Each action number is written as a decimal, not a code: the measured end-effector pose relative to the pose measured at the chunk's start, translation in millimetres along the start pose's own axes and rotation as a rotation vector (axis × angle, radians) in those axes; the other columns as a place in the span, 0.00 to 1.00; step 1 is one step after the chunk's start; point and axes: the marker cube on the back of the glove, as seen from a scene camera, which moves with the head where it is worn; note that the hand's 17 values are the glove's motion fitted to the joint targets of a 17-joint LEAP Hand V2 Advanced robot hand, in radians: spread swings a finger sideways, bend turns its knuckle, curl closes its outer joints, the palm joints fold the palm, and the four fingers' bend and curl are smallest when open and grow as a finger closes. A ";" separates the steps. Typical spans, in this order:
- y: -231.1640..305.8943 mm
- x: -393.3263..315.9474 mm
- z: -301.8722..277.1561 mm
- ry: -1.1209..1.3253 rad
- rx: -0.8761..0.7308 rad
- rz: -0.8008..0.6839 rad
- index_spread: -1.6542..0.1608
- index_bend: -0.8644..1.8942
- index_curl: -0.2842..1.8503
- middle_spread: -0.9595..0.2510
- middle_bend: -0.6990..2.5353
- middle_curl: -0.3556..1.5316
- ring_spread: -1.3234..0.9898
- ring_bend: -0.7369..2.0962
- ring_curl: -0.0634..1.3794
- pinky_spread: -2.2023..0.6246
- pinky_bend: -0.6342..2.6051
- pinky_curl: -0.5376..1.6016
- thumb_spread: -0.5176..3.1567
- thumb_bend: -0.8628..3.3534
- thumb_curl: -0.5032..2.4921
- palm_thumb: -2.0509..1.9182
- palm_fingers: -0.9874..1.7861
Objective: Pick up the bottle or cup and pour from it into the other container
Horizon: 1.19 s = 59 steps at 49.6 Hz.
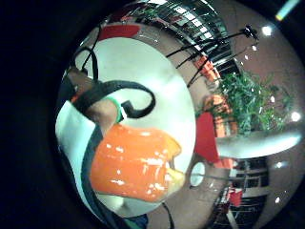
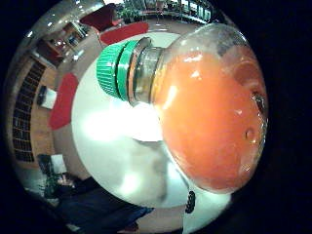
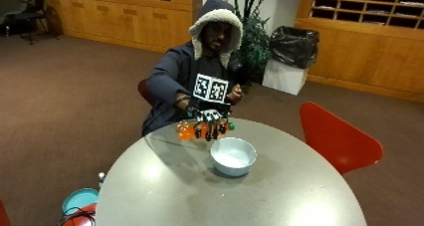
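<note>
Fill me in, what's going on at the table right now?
A seated person's gloved right hand grips a bottle of orange liquid, held on its side above the round table, just behind the white bowl. The green cap is on, so nothing has been poured; the bowl looks empty.

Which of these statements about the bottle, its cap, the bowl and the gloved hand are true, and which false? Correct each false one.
1. The gloved right hand grips the orange bottle. True.
2. The bottle's green cap is off. False: it is still on.
3. The white bowl stands on the table. True.
4. The bottle stands upright inside the bowl. False: it is held on its side above the table, beside the bowl.
</note>
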 end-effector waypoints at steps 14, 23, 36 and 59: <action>-9.5 -31.2 20.0 0.382 -0.059 -0.097 0.75 0.35 0.24 0.59 0.30 0.43 0.50 0.47 0.31 0.79 0.33 0.42 0.30 0.20 0.35 0.77 0.75; -12.5 -38.2 24.8 0.491 -0.054 -0.125 0.75 0.35 0.24 0.58 0.30 0.43 0.50 0.47 0.31 0.79 0.33 0.42 0.30 0.20 0.35 0.76 0.75; -9.8 -41.7 22.3 0.471 -0.058 -0.128 0.75 0.34 0.23 0.58 0.30 0.43 0.50 0.47 0.32 0.79 0.32 0.42 0.30 0.20 0.35 0.76 0.75; -5.9 -34.0 15.7 0.445 -0.032 -0.118 0.75 0.35 0.23 0.58 0.30 0.44 0.49 0.47 0.32 0.79 0.32 0.42 0.30 0.20 0.36 0.76 0.75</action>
